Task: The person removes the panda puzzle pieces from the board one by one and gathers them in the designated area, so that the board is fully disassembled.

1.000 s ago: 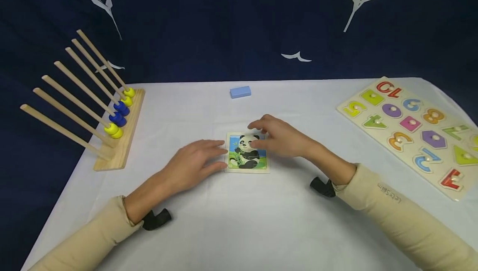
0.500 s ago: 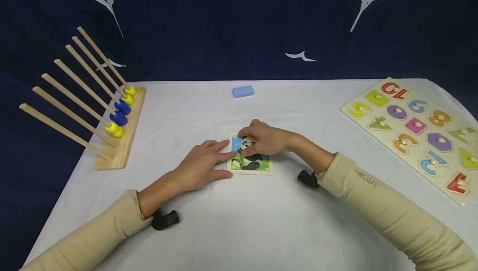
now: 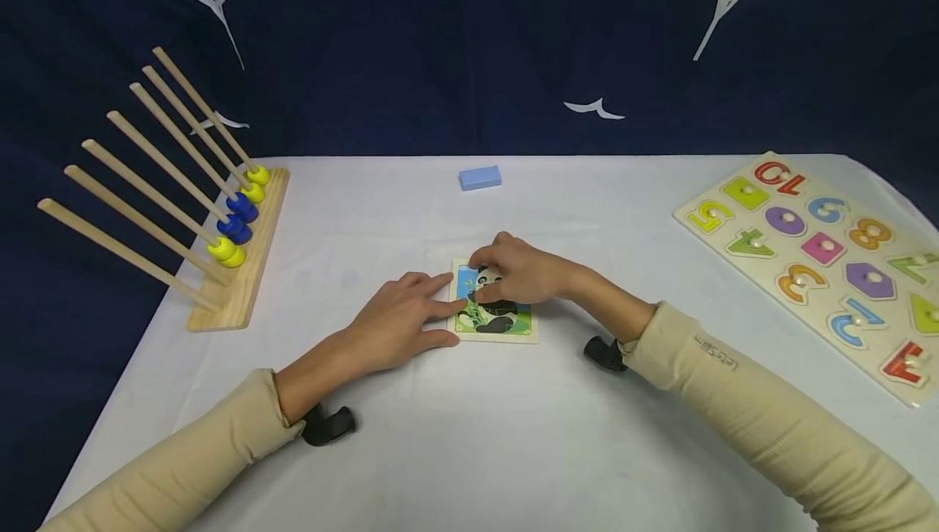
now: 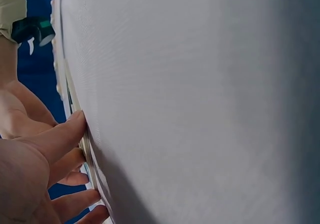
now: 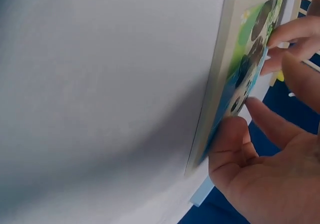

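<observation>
Presumably light and stiff, the panda board [image 3: 497, 320] lies on the table [image 3: 513, 426] between the left hand [image 3: 392, 324], straight-fingered at its left side, and the bent right hand [image 3: 526, 271], whose grip is unclear, its rim [image 3: 501, 339] best for holding.

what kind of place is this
Probably a table set up for children's learning or play; the wider room isn't visible. The signs are a wooden bead counter, a number-and-shape board and a small panda picture board.
</observation>
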`<state>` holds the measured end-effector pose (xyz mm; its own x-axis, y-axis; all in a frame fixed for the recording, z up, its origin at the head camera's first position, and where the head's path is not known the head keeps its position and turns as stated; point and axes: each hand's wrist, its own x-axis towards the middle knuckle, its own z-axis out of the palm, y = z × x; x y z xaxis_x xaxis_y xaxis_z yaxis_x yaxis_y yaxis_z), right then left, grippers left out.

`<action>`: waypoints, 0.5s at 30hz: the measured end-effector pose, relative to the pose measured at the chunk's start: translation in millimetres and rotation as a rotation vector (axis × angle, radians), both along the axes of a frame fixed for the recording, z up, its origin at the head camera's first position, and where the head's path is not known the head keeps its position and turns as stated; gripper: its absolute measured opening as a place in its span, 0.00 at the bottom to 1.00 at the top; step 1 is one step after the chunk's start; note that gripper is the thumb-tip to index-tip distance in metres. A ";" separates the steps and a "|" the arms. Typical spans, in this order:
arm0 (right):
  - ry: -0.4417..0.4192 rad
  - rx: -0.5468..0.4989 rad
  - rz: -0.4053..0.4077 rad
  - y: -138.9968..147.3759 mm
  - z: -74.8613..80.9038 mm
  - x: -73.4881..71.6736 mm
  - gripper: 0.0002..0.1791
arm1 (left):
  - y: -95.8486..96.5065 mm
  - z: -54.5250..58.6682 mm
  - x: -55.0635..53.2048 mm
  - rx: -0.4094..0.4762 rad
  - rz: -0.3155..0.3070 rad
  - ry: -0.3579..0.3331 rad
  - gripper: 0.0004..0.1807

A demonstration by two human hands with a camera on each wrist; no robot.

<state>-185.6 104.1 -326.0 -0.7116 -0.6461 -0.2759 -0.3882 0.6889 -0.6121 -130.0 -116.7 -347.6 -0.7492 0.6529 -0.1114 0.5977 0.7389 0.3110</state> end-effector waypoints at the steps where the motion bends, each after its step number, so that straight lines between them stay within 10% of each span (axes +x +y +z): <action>1: 0.013 -0.001 -0.006 -1.4 -0.8 -0.3 0.27 | 0.0 0.4 -0.1 0.002 -0.001 0.001 0.27; 15: 0.028 0.033 -0.036 -10.4 -5.0 -0.8 0.24 | -0.7 3.0 -2.4 -0.042 -0.039 0.014 0.28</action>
<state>-186.3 93.7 -330.9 -0.7420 -0.6109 -0.2761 -0.3795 0.7222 -0.5782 -132.4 -117.4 -344.6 -0.7251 0.6764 -0.1293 0.6302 0.7275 0.2713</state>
